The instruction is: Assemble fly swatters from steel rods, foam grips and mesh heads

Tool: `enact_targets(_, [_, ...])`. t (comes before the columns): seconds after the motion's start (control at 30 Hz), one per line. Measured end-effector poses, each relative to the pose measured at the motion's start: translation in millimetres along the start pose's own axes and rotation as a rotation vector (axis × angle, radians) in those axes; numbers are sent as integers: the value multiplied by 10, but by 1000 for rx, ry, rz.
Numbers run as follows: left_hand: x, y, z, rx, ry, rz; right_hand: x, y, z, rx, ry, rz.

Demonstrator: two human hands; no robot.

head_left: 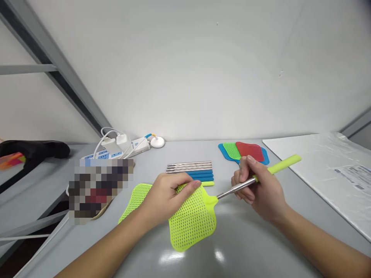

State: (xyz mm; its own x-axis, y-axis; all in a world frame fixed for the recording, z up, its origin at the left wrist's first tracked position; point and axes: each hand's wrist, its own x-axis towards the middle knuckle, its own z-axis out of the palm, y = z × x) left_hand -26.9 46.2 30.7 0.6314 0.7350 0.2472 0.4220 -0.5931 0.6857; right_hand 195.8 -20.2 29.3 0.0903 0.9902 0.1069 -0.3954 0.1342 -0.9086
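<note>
Between my hands is a yellow-green fly swatter with a perforated head and a metal telescopic rod. My left hand pinches the upper edge of its head between thumb and fingers. My right hand is closed around the rod and the lower part of the yellow-green handle, which points up to the right. The rod's thin end meets the neck of the head. Partly behind my left forearm lies another yellow-green swatter head. Beyond my left hand are several metal rods with blue handles and a yellow-green one.
Blue, green and red swatter heads lie stacked at the back right. On the right is a white wrapped sheet. A power strip with plugs and cables stands back left, behind a blurred-out item. A black object sits far left.
</note>
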Motion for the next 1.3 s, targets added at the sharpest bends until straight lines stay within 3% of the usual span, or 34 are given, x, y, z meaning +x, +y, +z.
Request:
enact_targets(0.33, [27,64,8,-140,34,-170,25,-51,-46,-79,4,-7])
enact_targets(0.7, [34,80,-7,-196,-13,-248,32,-32,15,-49,-104,40])
enact_targets(1.03, [30,26,5,-435,-205,-378,25,-69,-62,-119,-150,61])
enact_targets(1.3, [42,10,-47,-430,-146,-402,82,-172,-189,-257,-243,60])
